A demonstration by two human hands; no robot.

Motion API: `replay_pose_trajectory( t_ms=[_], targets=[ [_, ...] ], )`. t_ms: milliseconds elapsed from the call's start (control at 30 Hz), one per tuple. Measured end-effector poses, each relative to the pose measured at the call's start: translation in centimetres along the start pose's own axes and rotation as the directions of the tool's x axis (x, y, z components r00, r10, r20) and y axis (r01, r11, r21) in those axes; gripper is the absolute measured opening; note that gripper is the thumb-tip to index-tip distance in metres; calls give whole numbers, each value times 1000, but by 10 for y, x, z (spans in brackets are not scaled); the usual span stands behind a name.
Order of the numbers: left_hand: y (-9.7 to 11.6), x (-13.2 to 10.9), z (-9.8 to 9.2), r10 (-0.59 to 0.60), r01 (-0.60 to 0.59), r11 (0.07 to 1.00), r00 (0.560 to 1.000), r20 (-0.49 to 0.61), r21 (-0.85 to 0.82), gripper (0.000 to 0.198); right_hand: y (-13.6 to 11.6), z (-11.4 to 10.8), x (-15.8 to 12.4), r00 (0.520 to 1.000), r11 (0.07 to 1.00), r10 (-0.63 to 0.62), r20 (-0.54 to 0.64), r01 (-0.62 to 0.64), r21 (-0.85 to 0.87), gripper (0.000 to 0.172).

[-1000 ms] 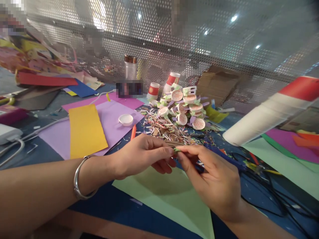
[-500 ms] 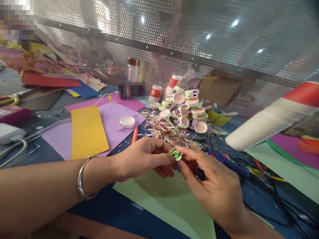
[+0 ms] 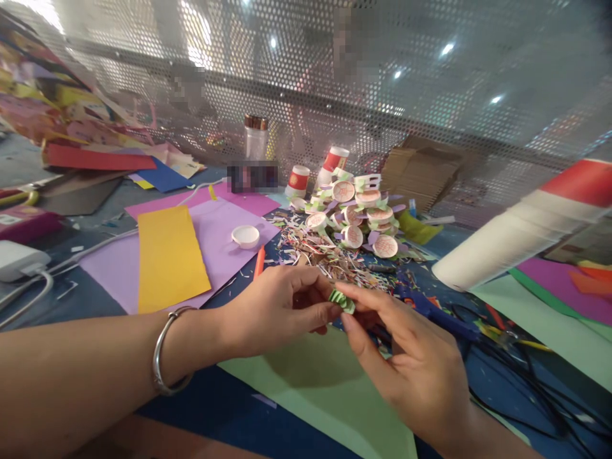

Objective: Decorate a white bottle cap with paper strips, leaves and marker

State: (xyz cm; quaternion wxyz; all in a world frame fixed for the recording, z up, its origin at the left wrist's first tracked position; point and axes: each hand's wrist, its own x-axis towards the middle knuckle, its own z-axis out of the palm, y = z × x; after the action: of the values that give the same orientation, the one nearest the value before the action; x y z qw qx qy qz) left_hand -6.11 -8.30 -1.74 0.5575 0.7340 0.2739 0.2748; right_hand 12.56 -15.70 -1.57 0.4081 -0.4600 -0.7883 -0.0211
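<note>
A small, pleated green paper piece (image 3: 342, 302) is clamped between the fingertips of both the left hand (image 3: 272, 312) and right hand (image 3: 415, 363), raised by a pale-green paper sheet's (image 3: 329, 395) far side; overtight pinching could flatten its pleats.

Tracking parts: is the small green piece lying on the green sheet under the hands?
No, the small green piece is held up between the left hand and right hand, off the green sheet.

The paper rectangle (image 3: 172, 261) has a plain yellow colour. Under it, the large sheet (image 3: 222, 242) is lilac; behind it, the farther sheet (image 3: 253, 197) is magenta. To its right, the folded paper piece (image 3: 342, 302) shows light and dark green stripes.
</note>
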Motion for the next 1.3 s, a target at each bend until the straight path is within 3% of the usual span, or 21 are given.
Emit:
replay_pose_trajectory(
  t_ms=[200, 433, 600, 967, 1300],
  targets=[
    [4, 0, 0, 44, -35, 990, 997, -58, 139, 11, 1, 2, -1, 995, 992, 101, 12, -102, 68, 27],
    [-2, 1, -1, 65, -59, 995, 994, -84, 75, 30, 3, 4, -2, 983, 978, 182, 27, -184, 96, 20],
    [1, 1, -2, 40, -33, 992, 998, -54, 126, 25, 4, 4, -1, 983, 978, 181, 29, -183, 97, 19],
    [-5, 3, -1, -20, 18, 999, 998, -62, -27, 24, 6, 6, -1, 981, 977, 187, 47, -191, 92, 19],
    [-6, 7, -1, -133, 121, 912, 991, -3, -393, 19, 5, 4, -1, 978, 969, 202, 54, -207, 136, 22]
  ],
)
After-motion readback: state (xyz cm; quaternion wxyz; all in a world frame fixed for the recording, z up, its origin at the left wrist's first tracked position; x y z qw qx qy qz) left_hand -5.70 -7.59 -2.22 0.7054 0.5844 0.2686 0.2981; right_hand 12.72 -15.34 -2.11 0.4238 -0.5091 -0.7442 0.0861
